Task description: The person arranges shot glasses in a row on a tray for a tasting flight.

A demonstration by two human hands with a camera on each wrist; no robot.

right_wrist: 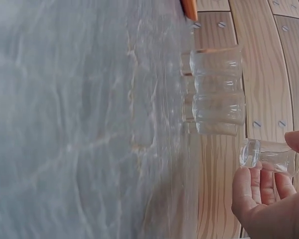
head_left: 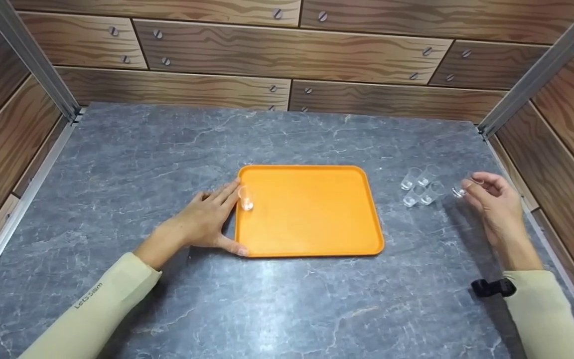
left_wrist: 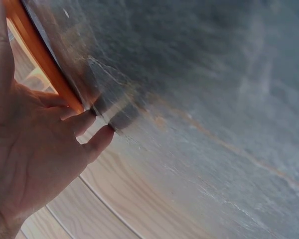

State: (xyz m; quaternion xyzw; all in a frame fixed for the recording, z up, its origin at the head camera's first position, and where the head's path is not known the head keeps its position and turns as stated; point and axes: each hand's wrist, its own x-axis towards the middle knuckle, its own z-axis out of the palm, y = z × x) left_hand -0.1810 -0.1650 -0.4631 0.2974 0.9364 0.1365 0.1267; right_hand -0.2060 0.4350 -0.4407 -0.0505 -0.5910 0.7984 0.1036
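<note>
An orange tray (head_left: 312, 214) lies flat on the table, with one clear shot glass (head_left: 246, 199) upright near its left edge. My left hand (head_left: 211, 217) rests at the tray's left side, fingers and thumb spread along the rim. In the left wrist view, the fingers of that hand (left_wrist: 40, 134) lie beside the orange rim (left_wrist: 50, 64). Over on the right, my right hand (head_left: 496, 204) pinches another shot glass (head_left: 459, 190) between thumb and fingers; the right wrist view shows this held glass (right_wrist: 269, 155) raised off the table.
Several clear shot glasses (head_left: 422, 187) stand close together between the tray and my right hand. The grey marbled table (head_left: 267, 309) is bordered by wood-patterned walls (head_left: 287, 50) at the back and sides. A black band (head_left: 494, 287) is at my right sleeve.
</note>
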